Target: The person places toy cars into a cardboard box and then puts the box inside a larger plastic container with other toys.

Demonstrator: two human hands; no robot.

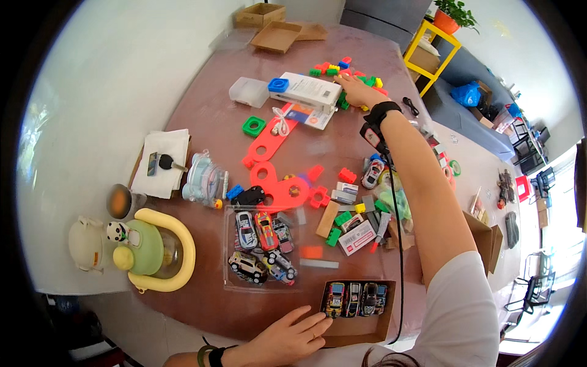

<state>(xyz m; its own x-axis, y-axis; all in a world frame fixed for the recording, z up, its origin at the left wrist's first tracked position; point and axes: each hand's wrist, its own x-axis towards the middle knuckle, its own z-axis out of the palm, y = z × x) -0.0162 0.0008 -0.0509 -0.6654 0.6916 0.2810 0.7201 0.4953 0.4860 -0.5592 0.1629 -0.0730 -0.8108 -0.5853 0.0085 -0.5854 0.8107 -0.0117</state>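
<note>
My right hand (360,91) reaches to the far part of the table, over loose toy building blocks (331,72) and beside a white box (306,88); whether its fingers grip a block cannot be told. My left hand (298,331) rests with fingers spread at the left edge of a cardboard box (362,332) near me. Several toy cars (352,299) stand in a row along that box's far side. Left of it, a clear plastic tray (263,290) holds more toy cars (266,230), piled loosely. A black toy car (248,196) lies at the tray's far edge.
Red plastic pieces (286,192) span the table's middle. Small boxes (357,237) and blocks lie right of the tray. A green-and-yellow bottle (146,247) and a clear container (206,179) are at left. Cardboard trays (276,36) lie at the far end. A black cable (398,238) hangs beside my right arm.
</note>
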